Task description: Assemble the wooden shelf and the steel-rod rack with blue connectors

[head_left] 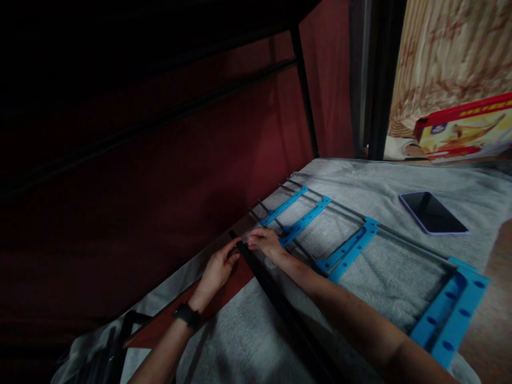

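Observation:
A long black bar slants away from the bottom of the view across the grey cloth. Near its far end, my left hand, with a dark watch on the wrist, has thumb and fingers closed around the bar. Just to the right, my right hand is pinched at the side of the bar; a small pale piece at its fingertips is too small to name. Beyond my right forearm lies a frame of dark rods joined by several blue brackets with holes. A reddish-brown flat panel lies under my left hand.
A phone lies on the grey cloth at the right. Behind it stands a red and yellow box. A dark red curtain or wall and a black metal frame rise at the back left. Black parts sit lower left.

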`<state>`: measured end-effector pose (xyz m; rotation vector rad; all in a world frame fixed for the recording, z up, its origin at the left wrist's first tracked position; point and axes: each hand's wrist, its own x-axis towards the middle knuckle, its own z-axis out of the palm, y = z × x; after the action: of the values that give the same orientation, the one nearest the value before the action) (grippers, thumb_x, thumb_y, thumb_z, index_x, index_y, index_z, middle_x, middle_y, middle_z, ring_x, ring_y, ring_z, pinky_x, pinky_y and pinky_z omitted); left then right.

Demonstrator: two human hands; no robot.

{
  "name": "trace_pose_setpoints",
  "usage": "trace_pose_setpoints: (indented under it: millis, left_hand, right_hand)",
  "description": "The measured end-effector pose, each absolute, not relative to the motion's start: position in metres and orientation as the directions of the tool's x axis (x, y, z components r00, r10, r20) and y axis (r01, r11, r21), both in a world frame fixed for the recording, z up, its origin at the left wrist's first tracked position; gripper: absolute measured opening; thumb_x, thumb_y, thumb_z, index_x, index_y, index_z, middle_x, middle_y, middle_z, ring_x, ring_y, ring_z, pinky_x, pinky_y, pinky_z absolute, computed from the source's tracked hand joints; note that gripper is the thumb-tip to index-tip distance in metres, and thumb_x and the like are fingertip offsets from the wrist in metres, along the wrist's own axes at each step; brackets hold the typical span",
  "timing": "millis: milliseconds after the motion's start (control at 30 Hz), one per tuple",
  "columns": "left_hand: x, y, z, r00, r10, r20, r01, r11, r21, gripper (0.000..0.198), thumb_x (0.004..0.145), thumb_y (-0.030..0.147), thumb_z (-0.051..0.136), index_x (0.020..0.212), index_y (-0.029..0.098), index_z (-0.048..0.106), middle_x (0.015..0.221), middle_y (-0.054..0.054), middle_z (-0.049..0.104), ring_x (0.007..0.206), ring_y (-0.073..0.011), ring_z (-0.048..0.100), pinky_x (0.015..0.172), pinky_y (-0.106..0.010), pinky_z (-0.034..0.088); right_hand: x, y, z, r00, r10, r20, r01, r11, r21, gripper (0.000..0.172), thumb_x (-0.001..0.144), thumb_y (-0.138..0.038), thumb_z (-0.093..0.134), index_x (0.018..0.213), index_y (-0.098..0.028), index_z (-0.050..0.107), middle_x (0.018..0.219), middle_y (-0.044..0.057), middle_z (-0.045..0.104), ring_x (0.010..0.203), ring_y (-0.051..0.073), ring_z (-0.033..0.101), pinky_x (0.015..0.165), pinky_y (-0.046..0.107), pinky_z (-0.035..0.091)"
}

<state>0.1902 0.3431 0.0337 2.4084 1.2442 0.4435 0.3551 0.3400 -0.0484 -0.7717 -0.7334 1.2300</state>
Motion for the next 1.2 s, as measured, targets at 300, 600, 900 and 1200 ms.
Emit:
trace_pose_setpoints:
  millis: [300, 600, 900, 1200]
  left_hand:
    - [0.188, 0.347, 0.027, 0.534, 0.839, 0.102, 0.648, -0.484, 0.589, 0.051, 0.084, 0.029, 0.055, 0.134, 0.023, 0.055, 0.127, -0.007, 0.066, 0.116, -0.0237, 0.061, 0.104, -0.04, 0.044]
    - [0.188, 0.349, 0.024, 0.506, 0.857, 0.094, 0.613, -0.434, 0.66, 0.052, 0.079, 0.03, 0.06, 0.13, 0.023, 0.06, 0.128, -0.007, 0.066, 0.118, -0.0262, 0.061, 0.104, -0.042, 0.044]
    - [0.186, 0.35, 0.023, 0.521, 0.851, 0.068, 0.632, -0.438, 0.639, 0.056, 0.083, 0.036, 0.055, 0.137, 0.021, 0.052, 0.134, -0.008, 0.061, 0.124, -0.0248, 0.056, 0.109, -0.041, 0.039]
    - [0.182, 0.355, 0.02, 0.49, 0.871, 0.03, 0.625, -0.374, 0.685, 0.064, 0.081, 0.046, 0.061, 0.139, 0.021, 0.05, 0.134, -0.01, 0.061, 0.124, -0.0273, 0.056, 0.108, -0.044, 0.04]
  right_hand:
    - [0.363, 0.347, -0.038, 0.122, 0.988, 0.091, -0.447, 0.136, -0.884, 0.011, 0.063, -0.027, 0.072, 0.067, -0.019, 0.065, 0.058, -0.004, 0.062, 0.056, 0.011, 0.058, 0.059, 0.026, 0.051]
    - [0.371, 0.336, -0.035, 0.034, 0.996, 0.079, -0.515, 0.085, -0.853, 0.024, 0.058, -0.034, 0.079, 0.069, -0.018, 0.066, 0.065, -0.001, 0.065, 0.063, 0.014, 0.063, 0.067, 0.03, 0.053]
    - [0.361, 0.342, -0.04, 0.163, 0.976, 0.147, -0.275, 0.188, -0.943, 0.009, 0.074, -0.018, 0.058, 0.071, -0.021, 0.066, 0.065, -0.003, 0.064, 0.062, 0.014, 0.061, 0.061, 0.027, 0.052]
    - [0.355, 0.332, -0.038, 0.238, 0.959, 0.157, -0.099, 0.184, -0.978, 0.02, 0.08, -0.014, 0.053, 0.076, -0.024, 0.07, 0.077, 0.0, 0.069, 0.07, 0.018, 0.065, 0.072, 0.032, 0.051]
